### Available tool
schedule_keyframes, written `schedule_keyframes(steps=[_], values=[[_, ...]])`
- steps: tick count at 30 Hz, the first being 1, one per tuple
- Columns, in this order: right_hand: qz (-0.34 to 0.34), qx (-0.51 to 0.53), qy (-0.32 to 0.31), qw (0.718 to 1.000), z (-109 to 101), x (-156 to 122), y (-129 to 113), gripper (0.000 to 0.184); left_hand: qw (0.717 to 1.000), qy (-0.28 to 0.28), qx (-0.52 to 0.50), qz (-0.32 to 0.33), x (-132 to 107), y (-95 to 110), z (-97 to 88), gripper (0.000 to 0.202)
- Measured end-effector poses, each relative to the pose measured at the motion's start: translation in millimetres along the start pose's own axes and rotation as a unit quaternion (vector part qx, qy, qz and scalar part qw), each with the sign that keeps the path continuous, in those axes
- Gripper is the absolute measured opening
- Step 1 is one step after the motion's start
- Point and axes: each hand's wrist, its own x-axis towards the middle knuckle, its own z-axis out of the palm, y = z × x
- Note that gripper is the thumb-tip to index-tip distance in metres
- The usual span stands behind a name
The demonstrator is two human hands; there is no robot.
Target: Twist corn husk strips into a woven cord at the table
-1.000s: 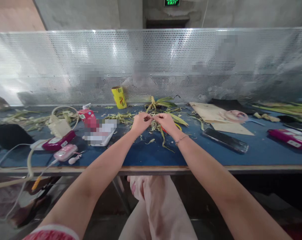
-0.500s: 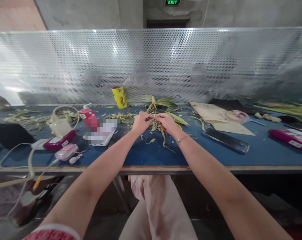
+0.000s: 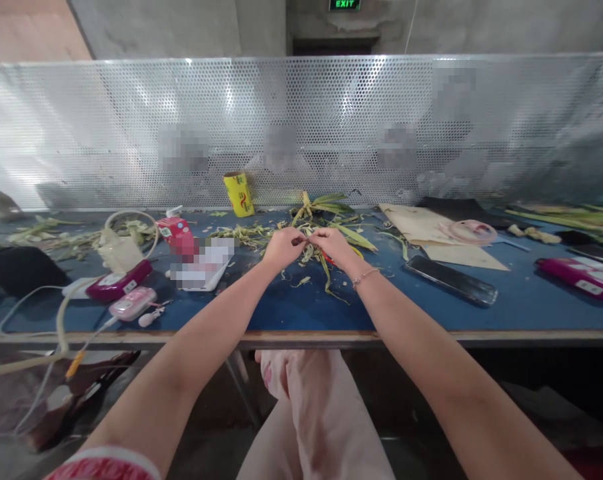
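Note:
Above the litter of plant scraps, my left hand and my right hand meet almost fingertip to fingertip. Both are closed in a pinch. What lies between the fingers is too small to make out. Under and just behind them is a heap of green and yellowish leaf strips, with a long leaf reaching out to the right. Something red and yellow, partly hidden, shows beside my right hand. A tied leaf bundle lies just beyond.
A phone and beige cardboard lie to the right. On the left are a white device, a red carton and cables. A yellow can stands before the perforated metal screen. The table's edge runs near my knees.
My left hand has turned slightly and its fingers have curled in more. My right hand stays almost in the same spot. The things on the table have not moved.

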Motion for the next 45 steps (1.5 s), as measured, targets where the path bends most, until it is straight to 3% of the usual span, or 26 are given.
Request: schedule_keyframes(steps=[4,8,12,16,24,27,31,36,39,42,45], values=[[-0.023,-0.035,0.023,0.999,1,2,0,0.016,0.998,0.001,-0.036,-0.059,0,3,-0.3,0.012],[-0.121,-0.102,0.046,0.986,3,4,2,0.009,0.984,-0.014,-0.107,-0.14,1,2,3.2,0.015],[-0.211,-0.144,0.028,0.966,2,4,5,0.013,0.965,-0.033,-0.171,-0.197,2,0,4.9,0.017],[-0.249,-0.186,0.011,0.95,1,3,6,0.017,0.952,-0.039,-0.204,-0.223,2,-1,5.3,0.016],[-0.251,-0.226,-0.006,0.941,0,2,6,0.012,0.986,-0.033,-0.07,-0.149,2,2,3.7,0.014],[-0.251,-0.236,-0.008,0.939,-1,3,7,0.012,0.995,-0.033,-0.009,-0.09,2,5,0.6,0.013],[-0.249,-0.261,-0.008,0.932,-2,3,8,0.011,0.998,-0.038,0.044,-0.014,2,4,-2.5,0.014],[-0.251,-0.293,-0.003,0.923,-1,3,7,0.011,0.998,-0.042,0.05,0.012,2,5,-5.3,0.013],[-0.25,-0.303,0.011,0.92,-1,2,6,0.01,0.999,-0.034,0.029,-0.029,3,6,-4.9,0.008],[-0.253,-0.307,0.029,0.917,-2,1,5,0.009,0.988,-0.018,-0.067,-0.137,4,6,-1.2,0.008],[-0.26,-0.31,0.033,0.914,-2,0,4,0.01,0.932,-0.027,-0.226,-0.284,6,6,3.1,0.006]])
